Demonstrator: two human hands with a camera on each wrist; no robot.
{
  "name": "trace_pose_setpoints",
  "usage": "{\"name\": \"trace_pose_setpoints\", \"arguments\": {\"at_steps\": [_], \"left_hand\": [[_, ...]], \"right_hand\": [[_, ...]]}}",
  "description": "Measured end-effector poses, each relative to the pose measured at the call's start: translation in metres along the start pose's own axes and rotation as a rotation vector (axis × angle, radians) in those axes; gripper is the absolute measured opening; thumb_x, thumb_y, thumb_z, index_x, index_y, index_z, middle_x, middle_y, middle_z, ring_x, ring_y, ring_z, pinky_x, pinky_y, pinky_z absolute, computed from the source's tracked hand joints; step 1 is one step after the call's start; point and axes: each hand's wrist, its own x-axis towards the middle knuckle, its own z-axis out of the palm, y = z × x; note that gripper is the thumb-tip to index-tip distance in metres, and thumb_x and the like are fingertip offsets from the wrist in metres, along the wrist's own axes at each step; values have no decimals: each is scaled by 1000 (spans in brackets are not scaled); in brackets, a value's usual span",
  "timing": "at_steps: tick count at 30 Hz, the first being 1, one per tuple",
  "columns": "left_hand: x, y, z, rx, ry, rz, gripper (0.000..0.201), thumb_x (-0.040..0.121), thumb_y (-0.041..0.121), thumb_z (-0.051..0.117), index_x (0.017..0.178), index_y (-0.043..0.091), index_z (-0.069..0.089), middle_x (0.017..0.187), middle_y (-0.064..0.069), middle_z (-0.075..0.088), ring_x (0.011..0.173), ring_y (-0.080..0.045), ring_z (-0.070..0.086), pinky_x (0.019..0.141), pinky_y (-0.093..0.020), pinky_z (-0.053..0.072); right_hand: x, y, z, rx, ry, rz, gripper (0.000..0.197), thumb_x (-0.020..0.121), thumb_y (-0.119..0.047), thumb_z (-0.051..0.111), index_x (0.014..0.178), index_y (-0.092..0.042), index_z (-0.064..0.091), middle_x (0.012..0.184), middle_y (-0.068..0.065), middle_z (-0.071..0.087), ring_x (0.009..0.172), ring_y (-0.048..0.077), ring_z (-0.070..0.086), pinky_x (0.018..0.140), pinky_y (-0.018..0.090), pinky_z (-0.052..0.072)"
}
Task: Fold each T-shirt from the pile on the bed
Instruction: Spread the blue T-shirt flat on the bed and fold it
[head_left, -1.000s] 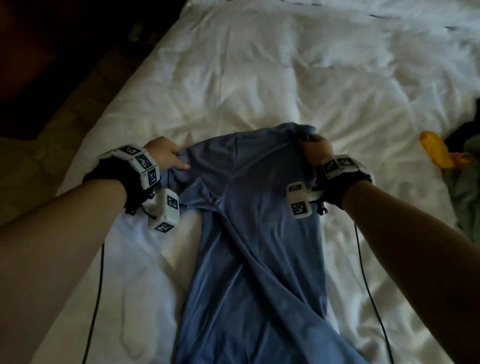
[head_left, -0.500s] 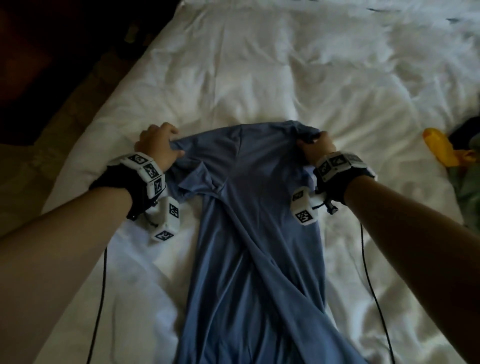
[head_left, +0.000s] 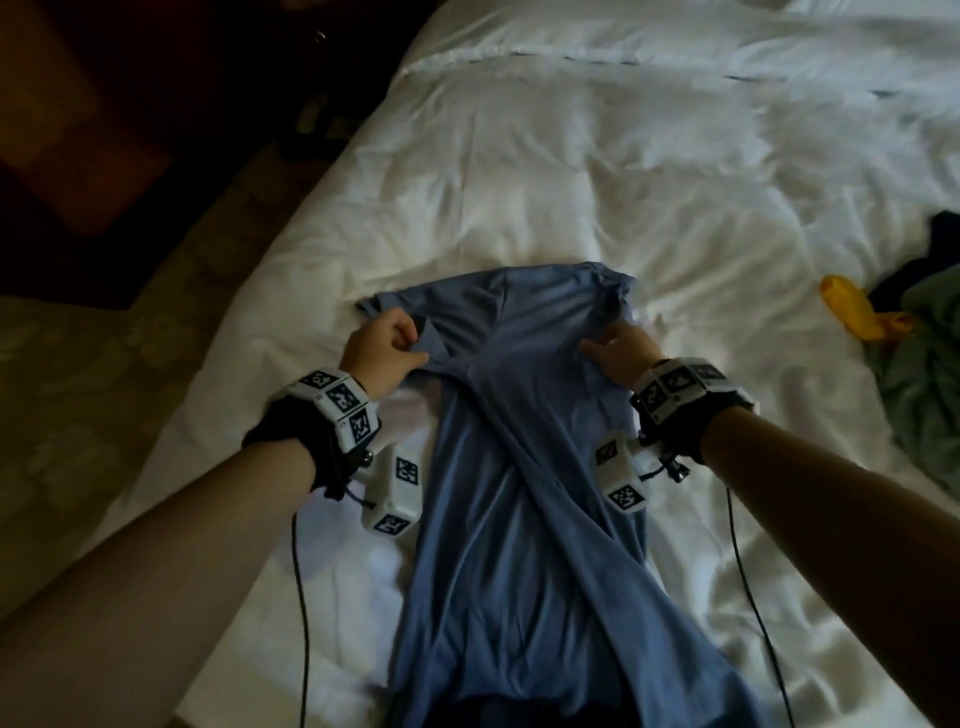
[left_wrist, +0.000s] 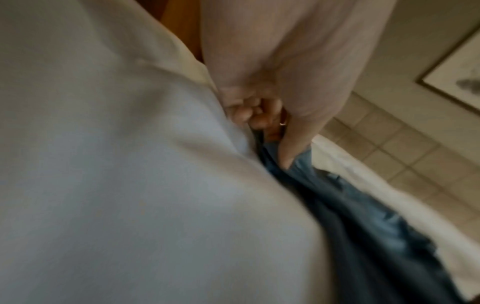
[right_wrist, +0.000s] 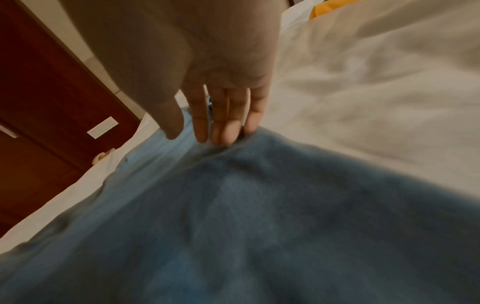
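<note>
Two hands were seen at the far end of a blue T-shirt (head_left: 519, 467) spread lengthwise on the white bed (head_left: 571, 171), with its near end hanging over the bed's edge. The left hand (head_left: 382, 351) was placed at the shirt's far left corner, its fingers (left_wrist: 249, 112) curled and its thumb closed over a fold of the blue cloth, so that the fabric was pinched between them. The right hand (head_left: 623, 348) was laid on the shirt's far right part with its fingers (right_wrist: 226, 121) straight and close together, their tips touching a raised ridge of the cloth; nothing was gripped by it. The hands were kept apart, one at each side of the shirt, with the garment's width between them. A diagonal fold was seen running across the shirt from upper left to lower right. At the right edge of the bed, well apart from the shirt, a pile of clothes (head_left: 924, 364) was seen, with green, dark and yellow pieces in it. Marker-covered wrist units with cables were worn on both forearms.
</note>
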Motion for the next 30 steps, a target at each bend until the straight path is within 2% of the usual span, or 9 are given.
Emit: {"name": "trace_pose_setpoints", "arguments": {"at_steps": [3,6,9,12,16,20,23,27,30], "left_hand": [[-20,-13,-3,205,-56,-21,29,78,2,69,67,19,48,88,-16,65,85,-28,60,73,-29,40],[-36,-21,-8,258,-47,-114,11,82,0,60,83,10,55,100,-20,64,97,-34,59,80,-34,43],[-46,-24,-8,117,-19,-241,17,84,6,62,76,13,49,86,-15,61,79,-29,59,70,-32,46],[-76,-23,4,-187,-205,-350,19,88,13,65,75,5,54,59,-12,62,49,-22,59,50,-25,50],[-120,-33,19,-299,-455,-442,28,85,19,71,84,-8,63,89,-30,65,79,-32,64,87,-46,53],[-145,-30,19,-204,-374,-330,21,85,13,70,80,-3,58,81,-20,63,75,-27,63,80,-38,54],[-160,-17,6,-299,-314,-310,16,89,4,62,77,4,52,77,-14,58,60,-18,62,55,-18,54],[-179,-9,-16,-279,-257,-265,15,92,8,59,78,11,55,76,-9,59,64,-17,55,51,-14,46],[-191,-13,-23,-277,-274,-267,16,93,10,57,78,11,55,74,-9,60,63,-17,55,52,-18,44]], "right_hand": [[-20,4,3,-28,-117,-20,25,97,-25,48,95,-7,64,101,13,64,106,26,61,89,33,43],[-42,12,5,87,-329,53,40,99,-31,45,64,-14,54,52,-3,61,51,10,61,57,23,47],[-74,20,8,13,-532,76,46,100,-39,37,65,-13,52,53,0,58,50,12,55,51,21,43],[-104,33,10,-69,-670,58,46,99,-45,36,71,-13,54,54,-2,61,55,12,58,57,23,46],[-139,56,6,-198,-796,-8,38,91,-48,54,80,-12,59,69,0,65,63,12,62,64,24,48],[-164,58,0,-258,-840,7,28,93,-26,58,73,-8,57,56,1,64,50,10,60,79,37,53],[-182,35,-8,-156,-795,32,32,95,-24,55,71,-2,55,58,8,56,54,18,53,63,32,48],[-214,-12,0,212,-736,29,32,93,-10,55,63,-9,45,43,0,45,36,8,43,40,18,41],[-237,-40,24,331,-788,-38,25,96,-14,51,71,-11,49,53,2,48,36,5,48,40,14,44]]}}
